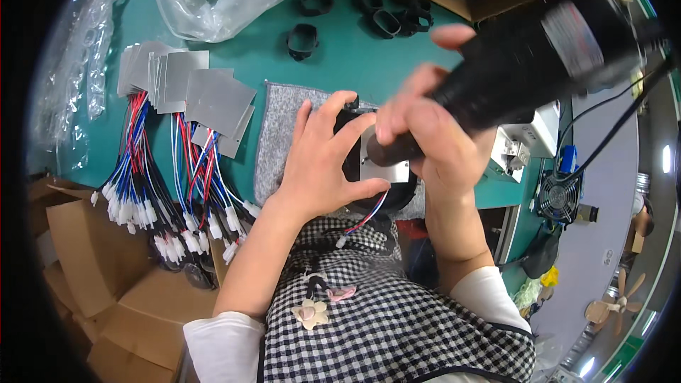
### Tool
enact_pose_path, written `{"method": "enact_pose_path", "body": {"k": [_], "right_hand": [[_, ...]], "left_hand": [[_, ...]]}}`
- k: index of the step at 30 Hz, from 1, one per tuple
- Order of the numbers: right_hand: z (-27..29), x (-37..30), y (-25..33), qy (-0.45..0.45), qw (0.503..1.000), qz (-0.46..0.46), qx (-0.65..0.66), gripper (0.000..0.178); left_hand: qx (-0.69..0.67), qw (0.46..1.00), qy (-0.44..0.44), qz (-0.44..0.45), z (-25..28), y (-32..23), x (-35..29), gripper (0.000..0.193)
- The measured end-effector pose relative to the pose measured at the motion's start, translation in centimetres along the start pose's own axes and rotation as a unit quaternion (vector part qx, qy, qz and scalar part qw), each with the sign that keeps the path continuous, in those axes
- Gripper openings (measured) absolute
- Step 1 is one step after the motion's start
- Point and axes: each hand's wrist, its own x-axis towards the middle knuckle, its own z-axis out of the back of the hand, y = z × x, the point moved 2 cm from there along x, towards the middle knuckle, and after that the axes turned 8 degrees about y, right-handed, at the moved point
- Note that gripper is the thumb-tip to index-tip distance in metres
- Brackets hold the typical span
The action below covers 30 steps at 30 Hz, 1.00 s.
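A black housing [406, 197] lies on a grey cloth [273, 138] in front of me, with a silvery metal plate [392, 172] set in it. Red, blue and white wires [370, 218] run from it to a small white connector. My left hand [303, 163] grips the housing from the left, its thumb along the near side of the plate and its fingers at the far side. In my right hand [448, 138] is a corded black electric screwdriver [521, 57], tilted, its front end over the plate. The tool is blurred, and my fingers hide its tip.
Flat metal plates [216, 99] with bundled wires and white connectors [145, 213] lie at the left. Several black ring-shaped parts [303, 42] and a clear plastic bag [213, 18] sit farther back. Cardboard boxes [99, 255] stand lower left; a white device [539, 131] and small fan [559, 197] are right.
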Motion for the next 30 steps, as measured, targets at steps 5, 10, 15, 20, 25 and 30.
{"method": "enact_pose_path", "body": {"k": [5, 10, 15, 20, 25, 30], "right_hand": [[-0.8, 1.3, -0.1, -0.012, 0.999, 0.005, -0.046, 0.057], [-0.6, 0.9, 0.3, -0.009, 1.0, 0.017, -0.017, 0.061], [0.8, -0.5, 2.2, 0.018, 0.997, 0.052, 0.048, 0.07], [0.2, -1.3, 1.5, -0.038, 0.991, 0.081, 0.099, 0.069], [0.4, -1.5, 0.1, -0.031, 0.994, 0.081, 0.07, 0.07], [1.2, -2.1, -0.4, 0.006, 0.997, 0.077, 0.018, 0.076]], "left_hand": [[-0.016, 1.0, 0.005, -0.005, -0.2, 0.3, 0.2, 0.079], [0.003, 1.0, 0.0, -0.012, -0.3, 0.5, 0.4, 0.077], [0.005, 1.0, 0.008, 0.002, 0.2, 0.1, 0.3, 0.076], [0.003, 1.0, 0.006, -0.009, 0.1, 0.0, 0.5, 0.073], [0.011, 1.0, 0.008, -0.001, 0.2, -0.1, 0.4, 0.077], [0.008, 1.0, 0.013, 0.006, 0.1, 0.2, 0.2, 0.08]]}}
